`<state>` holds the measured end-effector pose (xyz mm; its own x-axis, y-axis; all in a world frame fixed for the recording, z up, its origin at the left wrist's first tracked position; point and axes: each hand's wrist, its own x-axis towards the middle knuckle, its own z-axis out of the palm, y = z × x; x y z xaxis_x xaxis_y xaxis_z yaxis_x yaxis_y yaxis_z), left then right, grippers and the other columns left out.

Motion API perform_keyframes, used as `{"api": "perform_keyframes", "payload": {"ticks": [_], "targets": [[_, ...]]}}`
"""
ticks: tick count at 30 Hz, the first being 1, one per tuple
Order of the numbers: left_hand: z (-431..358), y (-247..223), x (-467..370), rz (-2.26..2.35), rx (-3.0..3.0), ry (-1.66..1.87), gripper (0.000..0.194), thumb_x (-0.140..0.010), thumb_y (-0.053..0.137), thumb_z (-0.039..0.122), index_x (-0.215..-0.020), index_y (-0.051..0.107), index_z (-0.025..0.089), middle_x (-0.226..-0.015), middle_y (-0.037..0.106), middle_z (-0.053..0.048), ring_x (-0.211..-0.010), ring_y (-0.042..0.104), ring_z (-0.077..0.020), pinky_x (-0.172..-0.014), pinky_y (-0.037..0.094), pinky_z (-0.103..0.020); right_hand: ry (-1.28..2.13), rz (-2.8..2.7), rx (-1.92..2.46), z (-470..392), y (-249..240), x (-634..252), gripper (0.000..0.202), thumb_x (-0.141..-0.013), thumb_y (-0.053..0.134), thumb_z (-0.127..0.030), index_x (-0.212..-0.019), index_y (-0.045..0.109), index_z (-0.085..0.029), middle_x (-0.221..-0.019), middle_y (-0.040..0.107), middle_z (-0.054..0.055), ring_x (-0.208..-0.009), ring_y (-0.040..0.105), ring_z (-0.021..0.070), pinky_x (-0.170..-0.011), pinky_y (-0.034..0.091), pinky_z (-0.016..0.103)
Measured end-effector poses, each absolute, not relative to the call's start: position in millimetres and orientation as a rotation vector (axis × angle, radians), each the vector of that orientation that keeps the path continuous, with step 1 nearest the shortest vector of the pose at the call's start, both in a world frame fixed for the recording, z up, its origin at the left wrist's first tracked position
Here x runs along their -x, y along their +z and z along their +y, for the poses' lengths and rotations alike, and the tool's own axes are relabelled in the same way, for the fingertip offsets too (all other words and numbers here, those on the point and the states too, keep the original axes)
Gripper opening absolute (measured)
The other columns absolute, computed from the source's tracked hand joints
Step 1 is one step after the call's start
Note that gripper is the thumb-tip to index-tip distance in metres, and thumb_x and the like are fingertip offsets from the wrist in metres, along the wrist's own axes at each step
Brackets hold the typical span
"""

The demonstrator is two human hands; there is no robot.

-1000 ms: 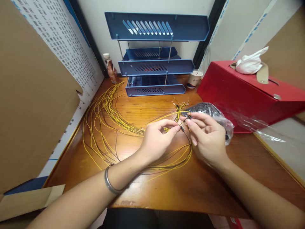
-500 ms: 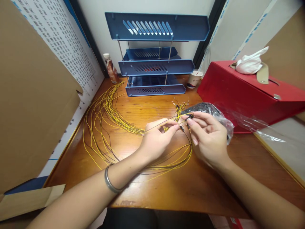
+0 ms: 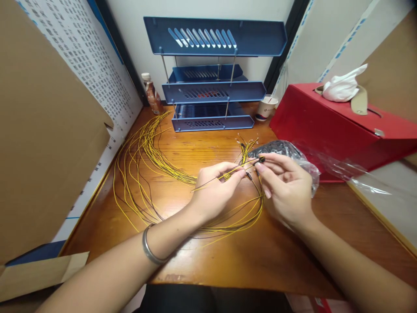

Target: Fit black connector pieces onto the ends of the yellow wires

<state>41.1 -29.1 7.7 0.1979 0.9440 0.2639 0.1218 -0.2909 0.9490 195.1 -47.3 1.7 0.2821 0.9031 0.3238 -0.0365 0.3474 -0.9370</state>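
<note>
My left hand (image 3: 216, 184) is closed in a pinch on a thin yellow and dark wire (image 3: 208, 184), whose loose end lies over the back of the hand. Opposite it, my right hand (image 3: 285, 182) pinches a small black part (image 3: 259, 160) at the wire's other end; its exact kind is too small to tell. Beneath both hands runs a bundle of yellow and brown wires (image 3: 169, 171), curving left across the table. Short wire ends (image 3: 247, 148) stick up just behind my fingers. Another small black piece (image 3: 249, 176) hangs on a wire between the hands.
Behind my right hand lies a clear plastic bag (image 3: 286, 150) with dark contents. A blue tiered tray (image 3: 213, 124) stands at the back, between a bottle (image 3: 152, 95) and a paper cup (image 3: 265, 108). To the right is a red box (image 3: 312, 130) with tissue on top.
The wire between my hands has shifted, its loose end now lying lower across the back of my left hand. Both hands stay almost in place.
</note>
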Motion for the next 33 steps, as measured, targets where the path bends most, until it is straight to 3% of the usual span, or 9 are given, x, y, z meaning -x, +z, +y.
{"api": "perform_keyframes", "payload": {"ticks": [7,11,21,26,33], "targets": [[-29.2,4.4,-41.1,1.022,-1.647,1.208,0.010,-0.087,0.069,0.022,-0.085,0.078,0.017,-0.088,0.079,-0.002,-0.078,0.069,-0.0130,-0.074,0.052,-0.022,0.882,-1.130,1.041,-48.7,-2.8,-190.8,0.020,-0.079,0.078,-0.025,-0.098,0.071,-0.020,-0.087,0.078,0.005,-0.036,0.044,0.0038,-0.030,0.031,0.018],[-28.5,3.0,-40.7,1.054,-1.690,1.199,0.010,-0.088,0.069,0.022,-0.086,0.079,0.019,-0.087,0.079,-0.001,-0.072,0.067,-0.0124,-0.068,0.050,-0.023,0.919,-1.134,1.040,-49.2,-6.3,-190.3,0.022,-0.079,0.078,-0.025,-0.099,0.071,-0.020,-0.088,0.078,0.005,-0.041,0.049,0.0047,-0.032,0.033,0.017],[-29.4,3.6,-40.8,1.114,-1.705,1.157,0.011,-0.087,0.069,0.024,-0.083,0.078,0.020,-0.091,0.079,-0.002,-0.084,0.070,-0.0168,-0.076,0.052,-0.026,0.932,-1.071,1.039,-48.8,1.7,-191.1,0.022,-0.078,0.080,-0.027,-0.097,0.071,-0.020,-0.089,0.078,0.006,-0.036,0.044,0.0028,-0.029,0.033,0.017],[-29.1,1.8,-40.6,1.080,-1.716,1.181,0.010,-0.088,0.068,0.023,-0.085,0.078,0.020,-0.091,0.079,-0.002,-0.079,0.070,-0.0148,-0.077,0.052,-0.026,0.993,-1.093,1.057,-50.2,-3.7,-189.1,0.024,-0.078,0.080,-0.030,-0.099,0.071,-0.020,-0.089,0.078,0.006,-0.039,0.048,0.0039,-0.030,0.033,0.016],[-28.9,4.1,-40.0,1.118,-1.692,1.093,0.014,-0.088,0.068,0.029,-0.086,0.079,0.020,-0.091,0.079,-0.002,-0.085,0.070,-0.0167,-0.079,0.050,-0.028,0.845,-1.003,1.004,-44.7,6.3,-198.5,0.023,-0.077,0.080,-0.026,-0.096,0.070,-0.021,-0.092,0.078,0.006,-0.038,0.045,0.0039,-0.031,0.033,0.019]]}}
